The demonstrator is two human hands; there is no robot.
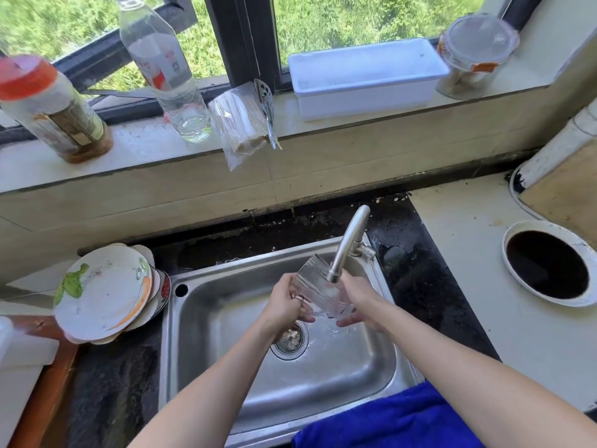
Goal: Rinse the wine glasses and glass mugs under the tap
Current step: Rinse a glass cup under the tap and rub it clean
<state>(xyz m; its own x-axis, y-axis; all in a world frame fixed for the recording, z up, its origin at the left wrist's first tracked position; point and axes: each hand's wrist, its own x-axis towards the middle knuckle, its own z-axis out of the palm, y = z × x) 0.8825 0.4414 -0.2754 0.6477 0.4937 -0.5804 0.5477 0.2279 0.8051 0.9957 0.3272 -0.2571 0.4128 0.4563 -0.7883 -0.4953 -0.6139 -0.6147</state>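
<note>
Head view, step in hand: rinsing. One clear glass [318, 291] is held directly under the spout of the tap [350, 240], tilted, with its far end rising to the left of the neck. Water appears to be splashing below it.
Which glass: no stem shows, so it is probably one of the mugs. I cannot make out a handle.
Left hand [286, 302]: on the tap's left, fingers curled round the side of the glass, gripping it.
Right hand [358, 300]: just below and right of the spout, palm against the glass, fingers nearly straight and cradling its lower end rather than closing round it.
Next move, as a judgement: turn the glass so the stream reaches inside and out, tip the water away, then set it down clear of the tap. Wet glass is slippery, so the left grip has to hold firm.
Glass: transparent, ribbed walls, hard and smooth.
Tap: brushed metal, curved neck, rising from the back right corner of the sink.
Sink [223, 305]: stainless steel, rectangular with rounded corners, below the tap. It has a round strainer [289, 341] at its middle.
Plates [103, 292]: glazed white with painted motifs, stacked at a lean well left of the tap.
Cloth [403, 418]: blue, soft pile, in front of the tap at the sink's near edge.
Tray [368, 76]: white plastic, oblong, on the sill behind the tap.
</note>
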